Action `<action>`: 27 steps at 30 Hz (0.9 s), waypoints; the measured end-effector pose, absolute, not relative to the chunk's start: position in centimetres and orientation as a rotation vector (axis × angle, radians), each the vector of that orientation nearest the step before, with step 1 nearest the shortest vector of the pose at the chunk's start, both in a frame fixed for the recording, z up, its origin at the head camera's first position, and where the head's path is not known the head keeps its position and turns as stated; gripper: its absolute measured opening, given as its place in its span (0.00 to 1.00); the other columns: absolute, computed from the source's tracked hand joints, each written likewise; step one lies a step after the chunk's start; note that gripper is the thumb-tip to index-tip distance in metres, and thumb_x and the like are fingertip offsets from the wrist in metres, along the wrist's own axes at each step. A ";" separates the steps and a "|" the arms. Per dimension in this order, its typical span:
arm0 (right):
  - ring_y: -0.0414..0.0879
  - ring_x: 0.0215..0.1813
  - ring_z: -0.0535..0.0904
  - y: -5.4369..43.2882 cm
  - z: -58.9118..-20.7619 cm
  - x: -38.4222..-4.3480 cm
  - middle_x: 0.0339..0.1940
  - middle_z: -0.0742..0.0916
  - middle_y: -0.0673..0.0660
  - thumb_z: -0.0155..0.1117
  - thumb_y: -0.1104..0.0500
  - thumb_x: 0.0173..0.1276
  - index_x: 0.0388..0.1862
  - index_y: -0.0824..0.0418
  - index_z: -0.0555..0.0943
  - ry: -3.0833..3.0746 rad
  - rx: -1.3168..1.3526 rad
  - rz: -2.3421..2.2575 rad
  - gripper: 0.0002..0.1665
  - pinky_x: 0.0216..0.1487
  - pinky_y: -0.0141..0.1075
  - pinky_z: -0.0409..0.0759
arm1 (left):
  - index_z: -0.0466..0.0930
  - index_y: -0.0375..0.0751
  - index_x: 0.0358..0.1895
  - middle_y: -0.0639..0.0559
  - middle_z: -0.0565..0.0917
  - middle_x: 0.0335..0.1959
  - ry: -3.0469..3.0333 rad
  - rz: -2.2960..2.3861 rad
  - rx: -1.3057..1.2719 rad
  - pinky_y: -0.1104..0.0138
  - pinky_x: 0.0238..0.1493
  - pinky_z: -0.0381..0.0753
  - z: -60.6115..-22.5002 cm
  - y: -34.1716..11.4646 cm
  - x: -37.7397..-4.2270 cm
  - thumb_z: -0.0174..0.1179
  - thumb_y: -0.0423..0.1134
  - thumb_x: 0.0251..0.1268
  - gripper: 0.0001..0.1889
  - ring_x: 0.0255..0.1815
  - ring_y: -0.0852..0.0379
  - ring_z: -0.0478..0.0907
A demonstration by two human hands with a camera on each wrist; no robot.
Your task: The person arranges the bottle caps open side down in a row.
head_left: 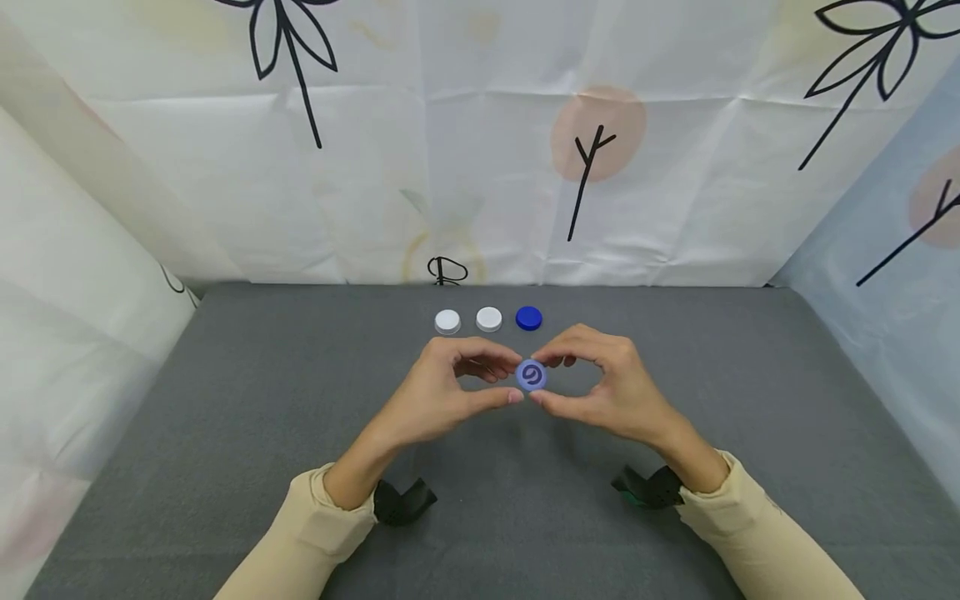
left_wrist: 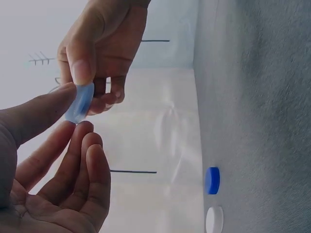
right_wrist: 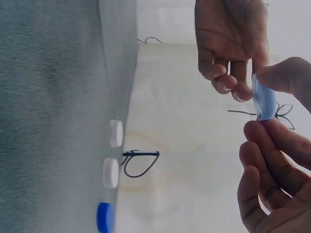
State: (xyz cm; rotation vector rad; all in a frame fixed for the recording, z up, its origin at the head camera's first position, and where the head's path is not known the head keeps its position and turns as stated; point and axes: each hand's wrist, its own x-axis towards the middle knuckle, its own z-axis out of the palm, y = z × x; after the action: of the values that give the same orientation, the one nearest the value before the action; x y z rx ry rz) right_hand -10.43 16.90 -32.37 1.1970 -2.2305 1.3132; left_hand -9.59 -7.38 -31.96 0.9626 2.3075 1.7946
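Note:
In the head view a light blue bottle cap [head_left: 531, 375] is held up above the table, its face with a dark curled mark turned to the camera. My left hand [head_left: 435, 396] pinches it from the left between thumb and fingertips. From the right, my right hand [head_left: 626, 392] pinches the same cap with thumb and index finger. Seen edge-on, the cap [left_wrist: 80, 103] looks translucent in the left wrist view. The right wrist view also shows the cap [right_wrist: 264, 98] between the fingertips of both hands.
Beyond the hands, a row of caps lies on the grey table [head_left: 247, 400]: one white cap [head_left: 447, 322], another white cap [head_left: 489, 318] and a dark blue cap [head_left: 528, 317]. A patterned white cloth [head_left: 487, 183] hangs behind the table's far edge.

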 end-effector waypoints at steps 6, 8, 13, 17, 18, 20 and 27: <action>0.42 0.41 0.79 16.4 -31.9 -10.9 0.40 0.87 0.47 0.82 0.67 0.50 0.44 0.57 0.88 -2.247 1.209 1.347 0.21 0.44 0.35 0.78 | 0.87 0.37 0.49 0.53 0.88 0.42 2.312 1.809 0.967 0.59 0.47 0.84 -31.8 -7.6 -10.2 0.75 0.31 0.57 0.16 0.41 0.49 0.84; 0.41 0.42 0.79 16.3 -31.9 -11.0 0.40 0.87 0.47 0.82 0.67 0.50 0.44 0.58 0.88 -2.248 1.221 1.351 0.21 0.44 0.35 0.78 | 0.87 0.37 0.49 0.53 0.88 0.42 2.306 1.809 0.970 0.57 0.47 0.84 -31.9 -7.7 -10.2 0.75 0.31 0.57 0.16 0.41 0.49 0.84; 0.42 0.41 0.79 16.2 -32.2 -11.1 0.40 0.88 0.50 0.82 0.70 0.49 0.46 0.60 0.88 -2.229 1.243 1.379 0.23 0.43 0.34 0.77 | 0.87 0.37 0.49 0.54 0.87 0.41 2.304 1.802 0.974 0.52 0.48 0.83 -32.1 -7.9 -10.3 0.75 0.31 0.58 0.16 0.40 0.56 0.83; 0.43 0.42 0.80 16.3 -32.3 -11.2 0.41 0.88 0.50 0.82 0.72 0.49 0.47 0.60 0.88 -2.244 1.242 1.429 0.24 0.44 0.35 0.78 | 0.87 0.38 0.49 0.54 0.87 0.41 2.307 1.800 0.971 0.52 0.49 0.83 -32.3 -7.9 -10.2 0.75 0.31 0.58 0.15 0.40 0.57 0.83; 0.43 0.42 0.80 16.3 -32.3 -11.2 0.42 0.88 0.50 0.82 0.71 0.50 0.47 0.60 0.88 -2.251 1.243 1.451 0.24 0.44 0.35 0.78 | 0.87 0.38 0.49 0.54 0.87 0.41 2.309 1.802 0.972 0.53 0.49 0.83 -32.3 -7.9 -10.2 0.75 0.31 0.58 0.15 0.40 0.56 0.83; 0.44 0.43 0.80 16.5 -32.2 -11.2 0.42 0.88 0.50 0.82 0.71 0.51 0.47 0.60 0.88 -2.271 1.246 1.497 0.23 0.45 0.35 0.78 | 0.87 0.39 0.49 0.55 0.87 0.42 2.320 1.799 0.976 0.55 0.49 0.83 -32.6 -7.8 -10.3 0.75 0.32 0.59 0.15 0.41 0.55 0.83; 0.44 0.42 0.80 17.7 -33.0 -12.2 0.42 0.88 0.51 0.79 0.71 0.56 0.48 0.60 0.88 -2.389 1.227 1.473 0.20 0.44 0.37 0.79 | 0.87 0.40 0.48 0.57 0.86 0.40 2.423 1.681 1.014 0.56 0.47 0.83 -33.9 -6.5 -11.7 0.75 0.34 0.59 0.14 0.40 0.55 0.83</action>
State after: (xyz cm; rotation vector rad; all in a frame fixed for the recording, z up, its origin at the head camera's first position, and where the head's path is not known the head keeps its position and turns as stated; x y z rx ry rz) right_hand -12.16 17.71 -32.96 1.2269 -2.3886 1.4734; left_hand -11.68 -6.50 -33.87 1.0137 2.4234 1.6808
